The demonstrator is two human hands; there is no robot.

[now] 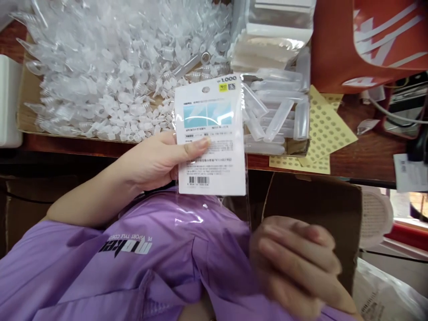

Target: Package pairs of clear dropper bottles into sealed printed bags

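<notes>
My left hand (157,158) grips a clear plastic bag (214,211) with a white printed card (227,178) inside, thumb on the front and fingers behind. The card has a hang hole, a blue picture panel, a barcode and "1,000" at its top right corner. Below the card, the bag's transparent lower end hangs in front of the purple shirt. At the lower right, my right hand (294,263) is curled closed and somewhat blurred, close to the bag's lower right corner. Whatever its fingers hold, if anything, is hidden.
A cardboard tray (63,133) holds a heap of small clear plastic nozzles and caps (133,67). Clear tubes (279,120) and stacked plastic bags (270,44) lie at its right. Yellow sticker sheets (329,129), a red box (329,58) and a phone (408,104) stand further right.
</notes>
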